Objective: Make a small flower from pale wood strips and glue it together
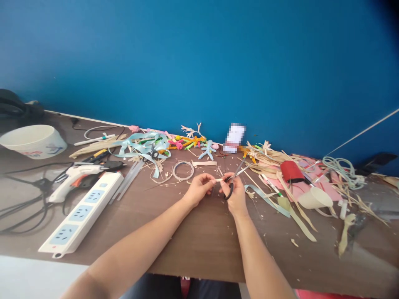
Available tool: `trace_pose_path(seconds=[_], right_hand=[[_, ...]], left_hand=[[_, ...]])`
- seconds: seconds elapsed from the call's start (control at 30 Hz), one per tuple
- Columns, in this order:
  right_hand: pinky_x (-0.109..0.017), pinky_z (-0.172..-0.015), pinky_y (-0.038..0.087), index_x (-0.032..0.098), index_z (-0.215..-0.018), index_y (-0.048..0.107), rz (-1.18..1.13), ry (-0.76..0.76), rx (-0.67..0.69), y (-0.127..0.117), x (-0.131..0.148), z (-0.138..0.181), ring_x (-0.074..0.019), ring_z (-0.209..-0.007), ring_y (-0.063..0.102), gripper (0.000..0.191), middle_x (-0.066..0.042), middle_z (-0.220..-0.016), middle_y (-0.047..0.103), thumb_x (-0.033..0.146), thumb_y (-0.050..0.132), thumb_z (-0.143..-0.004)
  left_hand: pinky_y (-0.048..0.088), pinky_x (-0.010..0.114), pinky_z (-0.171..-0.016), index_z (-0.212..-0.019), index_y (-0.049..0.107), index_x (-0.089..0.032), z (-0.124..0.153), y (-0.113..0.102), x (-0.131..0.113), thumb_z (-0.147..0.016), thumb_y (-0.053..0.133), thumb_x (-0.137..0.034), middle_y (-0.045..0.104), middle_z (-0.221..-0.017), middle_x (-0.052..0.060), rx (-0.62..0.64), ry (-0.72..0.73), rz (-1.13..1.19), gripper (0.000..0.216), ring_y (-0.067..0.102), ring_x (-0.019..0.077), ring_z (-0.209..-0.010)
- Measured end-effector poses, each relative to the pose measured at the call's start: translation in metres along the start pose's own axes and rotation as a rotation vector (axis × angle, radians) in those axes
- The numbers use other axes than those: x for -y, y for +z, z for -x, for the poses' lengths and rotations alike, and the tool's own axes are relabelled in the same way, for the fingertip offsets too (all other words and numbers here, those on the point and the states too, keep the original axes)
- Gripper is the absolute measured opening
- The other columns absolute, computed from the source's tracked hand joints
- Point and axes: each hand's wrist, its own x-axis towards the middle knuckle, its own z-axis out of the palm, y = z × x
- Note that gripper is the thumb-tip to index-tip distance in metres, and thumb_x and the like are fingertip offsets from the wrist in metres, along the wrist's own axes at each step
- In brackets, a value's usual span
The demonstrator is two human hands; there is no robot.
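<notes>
My left hand (199,187) is closed in a pinch on a small pale straw strip (219,180), held just above the brown table (199,245). My right hand (236,194) grips black-handled scissors (234,179), whose blades point up and right, touching the strip's end. Both hands meet near the table's middle. Small straw scraps lie under them.
A white power strip (84,211) and a glue gun (77,176) lie at left, with a white bowl (33,141) behind. Light blue ribbons (140,145), coloured pieces (187,143), a red roll (291,171), a paper cup (314,198) and heaps of straw (268,160) lie along the blue wall.
</notes>
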Motion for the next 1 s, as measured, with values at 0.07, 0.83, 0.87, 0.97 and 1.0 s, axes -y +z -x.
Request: trace_pose_path(seconds=[0.07,0.83,0.87,0.97,1.0], right_hand=[[-0.019,-0.047,0.044,0.022,-0.089,0.048,0.009,-0.017,0.027,0.0007,0.0008,0.0003,-0.0066,-0.052,0.048,0.022,0.003,-0.076,0.051,0.022,0.058,-0.071],[-0.02,-0.045,0.041,0.021,-0.084,0.048,0.033,0.015,-0.036,-0.0028,-0.001,-0.0027,-0.007,-0.048,0.045,0.02,0.004,-0.069,0.049,0.024,0.059,-0.068],[-0.02,-0.045,0.041,0.021,-0.084,0.048,0.025,0.018,-0.032,-0.0026,-0.0009,-0.0026,-0.0074,-0.049,0.045,0.02,0.004,-0.069,0.049,0.023,0.059,-0.068],[-0.019,-0.045,0.042,0.021,-0.084,0.049,0.0,0.023,-0.007,-0.0014,-0.0004,-0.0019,-0.0085,-0.053,0.047,0.02,0.004,-0.07,0.05,0.023,0.059,-0.067],[-0.019,-0.045,0.042,0.021,-0.084,0.049,-0.007,0.03,0.001,-0.0011,0.0,-0.0016,-0.0085,-0.053,0.047,0.02,0.004,-0.07,0.05,0.023,0.059,-0.067]], left_hand=[[0.037,0.017,-0.043,-0.071,0.052,-0.013,0.0001,-0.0003,-0.0012,-0.065,0.061,-0.034,0.048,-0.059,-0.003,0.001,-0.025,0.053,0.024,0.042,0.0046,-0.047],[0.038,0.015,-0.041,-0.077,0.057,-0.012,0.0044,0.0015,-0.0075,-0.065,0.06,-0.035,0.05,-0.064,0.0,0.124,-0.094,0.027,0.026,0.043,0.0061,-0.053],[0.037,0.015,-0.04,-0.075,0.058,-0.012,0.0044,0.0019,-0.007,-0.065,0.06,-0.036,0.05,-0.062,0.0,0.126,-0.087,0.005,0.026,0.042,0.0058,-0.051],[0.034,0.015,-0.039,-0.073,0.059,-0.011,0.0051,0.0033,-0.0056,-0.065,0.06,-0.038,0.049,-0.057,-0.001,0.142,-0.069,-0.051,0.028,0.039,0.0049,-0.047],[0.033,0.015,-0.039,-0.073,0.059,-0.011,0.0054,0.0037,-0.0053,-0.065,0.06,-0.039,0.05,-0.056,-0.001,0.146,-0.064,-0.057,0.029,0.039,0.0049,-0.047]])
